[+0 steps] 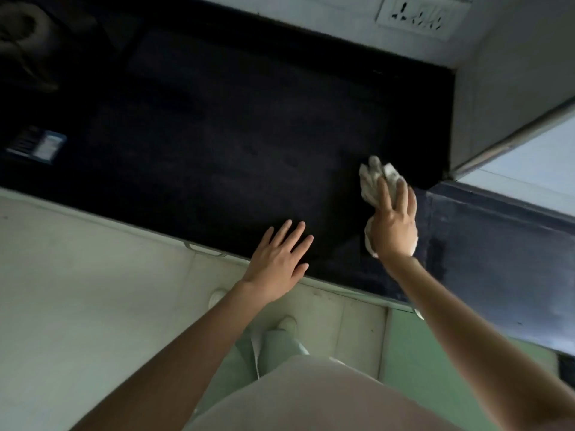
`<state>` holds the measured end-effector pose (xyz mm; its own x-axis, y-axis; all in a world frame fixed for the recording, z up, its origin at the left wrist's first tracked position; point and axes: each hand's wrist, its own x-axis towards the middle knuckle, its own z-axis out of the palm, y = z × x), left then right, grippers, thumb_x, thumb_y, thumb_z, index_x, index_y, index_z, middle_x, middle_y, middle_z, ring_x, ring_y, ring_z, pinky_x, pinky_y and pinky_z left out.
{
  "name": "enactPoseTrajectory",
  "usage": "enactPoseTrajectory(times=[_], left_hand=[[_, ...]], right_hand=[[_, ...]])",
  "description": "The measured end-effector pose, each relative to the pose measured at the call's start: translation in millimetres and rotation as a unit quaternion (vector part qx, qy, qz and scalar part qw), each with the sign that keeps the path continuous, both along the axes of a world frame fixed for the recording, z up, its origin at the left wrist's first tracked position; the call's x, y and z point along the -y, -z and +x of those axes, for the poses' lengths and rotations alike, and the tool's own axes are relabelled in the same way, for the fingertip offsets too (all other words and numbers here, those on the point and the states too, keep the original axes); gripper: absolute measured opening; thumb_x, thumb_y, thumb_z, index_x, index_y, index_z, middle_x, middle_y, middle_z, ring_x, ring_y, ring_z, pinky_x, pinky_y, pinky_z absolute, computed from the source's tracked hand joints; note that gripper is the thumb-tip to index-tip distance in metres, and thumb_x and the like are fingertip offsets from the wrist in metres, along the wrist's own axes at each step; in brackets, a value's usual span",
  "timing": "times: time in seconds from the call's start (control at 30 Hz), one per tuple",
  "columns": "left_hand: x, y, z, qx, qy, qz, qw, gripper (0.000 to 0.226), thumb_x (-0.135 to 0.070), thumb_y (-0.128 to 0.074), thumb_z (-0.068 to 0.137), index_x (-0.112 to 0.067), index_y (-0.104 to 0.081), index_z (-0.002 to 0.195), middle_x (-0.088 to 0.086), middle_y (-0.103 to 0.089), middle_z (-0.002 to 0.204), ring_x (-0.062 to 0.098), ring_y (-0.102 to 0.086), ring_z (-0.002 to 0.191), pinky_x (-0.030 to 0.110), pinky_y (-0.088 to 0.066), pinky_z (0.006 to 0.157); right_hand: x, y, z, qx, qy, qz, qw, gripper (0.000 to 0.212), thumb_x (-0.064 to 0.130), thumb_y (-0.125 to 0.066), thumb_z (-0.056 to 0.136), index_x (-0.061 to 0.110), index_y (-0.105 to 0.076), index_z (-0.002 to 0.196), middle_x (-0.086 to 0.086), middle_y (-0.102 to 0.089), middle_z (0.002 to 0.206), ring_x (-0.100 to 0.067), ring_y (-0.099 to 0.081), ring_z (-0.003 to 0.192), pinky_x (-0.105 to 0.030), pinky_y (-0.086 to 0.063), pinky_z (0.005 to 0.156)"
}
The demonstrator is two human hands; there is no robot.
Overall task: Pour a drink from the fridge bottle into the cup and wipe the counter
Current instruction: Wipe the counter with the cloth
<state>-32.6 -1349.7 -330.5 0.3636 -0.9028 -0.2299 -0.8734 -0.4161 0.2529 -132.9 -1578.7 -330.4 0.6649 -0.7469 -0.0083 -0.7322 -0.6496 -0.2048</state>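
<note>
The right hand (392, 225) is lying flat on a pale cloth (375, 178), fingers spread and pressing it onto the dark counter (217, 144) near the right corner, likely so the whole pad of fabric is meeting the surface for the wipe. The left hand (278, 262) is resting open and empty, palm down at the counter's front edge, probably bracing the reach. No bottle or cup is showing; a wall socket (420, 15) is sitting above the back edge.
</note>
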Motion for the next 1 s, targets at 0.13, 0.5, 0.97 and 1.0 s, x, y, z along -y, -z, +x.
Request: enactPoseTrajectory(times=[0.13, 0.5, 0.97, 1.0], left_hand=[[-1.0, -7.8, 5.0, -0.008, -0.024, -0.084, 0.996, 0.046, -0.034, -0.046, 0.095, -0.016, -0.049, 0.138, 0.011, -0.042, 0.148, 0.031, -0.04, 0.136, 0.048, -0.032, 0.11], [-94.6, -15.8, 128.4, 0.075, -0.113, -0.02, 0.991, 0.045, -0.029, -0.052, 0.094, -0.008, -0.052, 0.134, 0.017, -0.047, 0.142, 0.039, -0.043, 0.131, 0.056, -0.039, 0.1], [-187.7, -9.9, 206.3, 0.05, -0.113, 0.045, 0.991, 0.056, -0.04, -0.03, 0.094, -0.01, -0.049, 0.138, 0.016, -0.044, 0.145, 0.041, -0.042, 0.13, 0.057, -0.043, 0.094], [-187.0, -10.1, 206.1, 0.05, -0.113, 0.044, 0.991, 0.057, -0.041, -0.029, 0.093, -0.011, -0.049, 0.138, 0.016, -0.044, 0.145, 0.041, -0.042, 0.13, 0.057, -0.043, 0.095]], right_hand=[[-64.4, -0.6, -19.8, -0.001, -0.051, -0.011, 0.999, 0.084, 0.004, -0.061, 0.075, 0.029, -0.029, 0.148, -0.011, -0.026, 0.154, -0.033, -0.022, 0.141, -0.048, -0.058, 0.072], [-61.0, -7.7, 90.9, -0.022, -0.171, 0.01, 0.985, 0.09, 0.006, -0.062, 0.074, 0.031, -0.02, 0.15, -0.009, -0.023, 0.155, -0.033, -0.019, 0.142, -0.047, -0.048, 0.099], [-232.9, -7.1, 176.7, 0.015, -0.196, 0.035, 0.98, 0.091, 0.0, -0.062, 0.075, 0.032, -0.023, 0.15, -0.008, -0.022, 0.156, -0.033, -0.022, 0.142, -0.042, -0.054, 0.083], [-230.2, -6.8, 194.1, 0.016, -0.214, 0.045, 0.976, 0.091, 0.001, -0.062, 0.076, 0.032, -0.02, 0.151, -0.007, -0.018, 0.157, -0.033, -0.019, 0.143, -0.042, -0.052, 0.089]])
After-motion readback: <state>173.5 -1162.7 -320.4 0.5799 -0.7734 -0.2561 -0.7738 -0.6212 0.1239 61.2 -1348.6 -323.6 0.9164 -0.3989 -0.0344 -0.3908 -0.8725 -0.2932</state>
